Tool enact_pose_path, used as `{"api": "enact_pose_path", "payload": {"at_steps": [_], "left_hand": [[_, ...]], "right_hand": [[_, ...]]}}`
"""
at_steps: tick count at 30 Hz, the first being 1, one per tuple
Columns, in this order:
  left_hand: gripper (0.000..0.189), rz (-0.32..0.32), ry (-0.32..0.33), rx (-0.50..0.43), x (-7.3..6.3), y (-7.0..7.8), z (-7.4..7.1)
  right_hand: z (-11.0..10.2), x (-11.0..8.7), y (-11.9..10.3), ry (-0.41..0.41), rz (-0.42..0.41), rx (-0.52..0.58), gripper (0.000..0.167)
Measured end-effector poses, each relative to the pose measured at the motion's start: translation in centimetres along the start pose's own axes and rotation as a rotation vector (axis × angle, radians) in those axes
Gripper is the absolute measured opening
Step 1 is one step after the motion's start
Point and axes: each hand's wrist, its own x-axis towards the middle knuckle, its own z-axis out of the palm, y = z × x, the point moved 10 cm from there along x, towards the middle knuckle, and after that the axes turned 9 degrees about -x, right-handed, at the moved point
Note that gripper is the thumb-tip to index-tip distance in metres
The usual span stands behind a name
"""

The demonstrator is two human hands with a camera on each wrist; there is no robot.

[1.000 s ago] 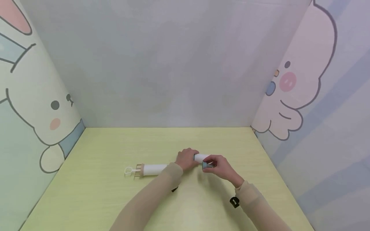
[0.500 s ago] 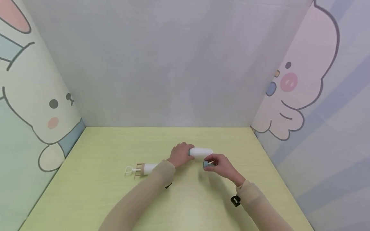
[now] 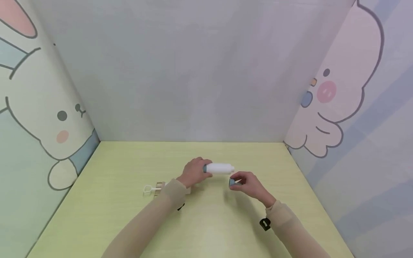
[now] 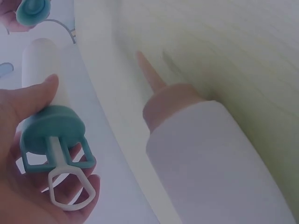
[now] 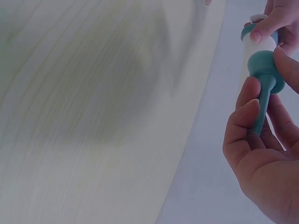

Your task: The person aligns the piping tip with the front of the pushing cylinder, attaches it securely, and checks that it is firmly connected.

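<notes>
My left hand [image 3: 194,172] grips a white syringe barrel [image 3: 218,168] by its teal handled end, held roughly level. A white plunger ring [image 4: 72,189] sticks out past that end in the left wrist view. The barrel's far tip points toward my right hand [image 3: 251,185], where a teal nozzle cap [image 5: 265,70] with a long tapered spout is pinched between thumb and fingers. Cap and barrel are apart in the head view. Below lies a second syringe [image 3: 158,189] with a beige handled end, partly hidden by my left sleeve; its beige nozzle [image 4: 168,105] shows in the left wrist view.
The pale yellow tabletop [image 3: 129,157] meets a grey back wall [image 3: 190,79]. Side panels carry a cartoon rabbit [image 3: 48,104] at left and another pale cartoon animal [image 3: 342,71] at right. A black wrist fitting [image 3: 265,224] hangs by the right sleeve.
My left hand has drawn the white barrel left and slightly away from me, so its narrow tip now shows clear of my right hand. The right hand, still pinching the cap, has hardly moved.
</notes>
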Motion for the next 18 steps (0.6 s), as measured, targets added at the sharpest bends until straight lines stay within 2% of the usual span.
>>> {"api": "enact_pose_path", "payload": {"at_steps": [8, 18], "left_hand": [[0.046, -0.012, -0.006, -0.011, -1.3, 0.0, -1.4], [0.043, 0.017, 0.015, 0.008, -4.1, 0.6, -2.8]], "right_hand": [[-0.2, 0.0, -0.6, -0.001, 0.002, -0.006, 0.029], [-0.1, 0.0, -1.2, -0.012, -0.009, 0.006, 0.030]]}}
